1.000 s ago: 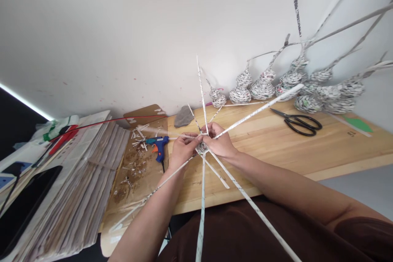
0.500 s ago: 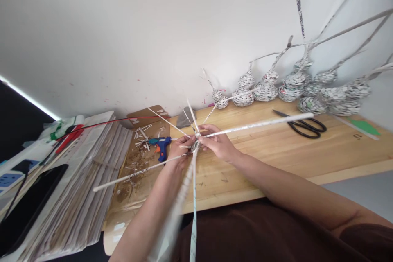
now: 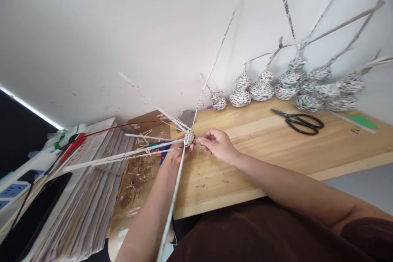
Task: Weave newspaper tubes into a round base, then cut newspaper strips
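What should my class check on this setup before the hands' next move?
1. Left hand supporting the woven paper piece: ok.
2. Right hand's fingers gripping a strip: cannot tell.
3. Paper strips spread evenly around the piece: not ok; most bunch toward the left.
4. Scissors lying on the wooden tabletop, apart from both hands: ok.
5. Glue gun in full view: not ok; partly hidden behind strips and the left hand.
6. Glue gun cool: cannot tell.

a craft workspace, with scissors (image 3: 302,123) and woven paper gourds (image 3: 240,92)
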The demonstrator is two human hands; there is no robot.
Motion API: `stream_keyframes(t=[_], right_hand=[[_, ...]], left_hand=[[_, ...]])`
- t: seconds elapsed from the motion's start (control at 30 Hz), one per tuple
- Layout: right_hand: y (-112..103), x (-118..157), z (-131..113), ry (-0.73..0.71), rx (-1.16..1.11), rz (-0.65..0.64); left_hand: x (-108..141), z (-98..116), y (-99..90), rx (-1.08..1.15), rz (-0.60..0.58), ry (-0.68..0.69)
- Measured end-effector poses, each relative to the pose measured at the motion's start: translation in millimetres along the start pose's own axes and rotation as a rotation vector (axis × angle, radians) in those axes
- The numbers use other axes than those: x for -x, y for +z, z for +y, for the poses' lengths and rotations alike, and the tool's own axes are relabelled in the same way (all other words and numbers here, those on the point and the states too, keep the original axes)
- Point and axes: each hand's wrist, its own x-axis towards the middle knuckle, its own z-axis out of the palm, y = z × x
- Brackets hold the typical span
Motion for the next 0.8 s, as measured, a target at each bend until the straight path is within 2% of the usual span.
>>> stream_keyframes(t=[0.1, 0.2, 0.3, 0.5, 0.63, 0.8], right_hand=[[1.4, 1.0, -1.3, 0.046, -0.008, -0.004], [2.2, 1.5, -2.6, 0.090, 0.006, -0.010], [2.1, 2.2, -3.0, 0.061, 0.025, -0.033], [3.9, 10.9, -3.3, -0.174, 0.123, -0.045], [4.9, 19.5, -12.1, -0.352, 0.193, -0.074], [2.7, 21.2, -21.0, -0.544, 0.309, -0.109]], left_hand=[[-0.8, 4.2, -0.4, 0.039, -0.023, -0.061], [2.2, 5.6, -2.8, 0.035, -0.068, -0.038], [10.7, 3.4, -5.7, -0.004, -0.140, 0.016], [31.8, -2.8, -17.5, -0.107, -0.217, 0.085], [36.1, -4.1, -21.6, -0.121, -0.249, 0.150], [35.8, -4.1, -22.0, -0.225, -0.259, 0.117]])
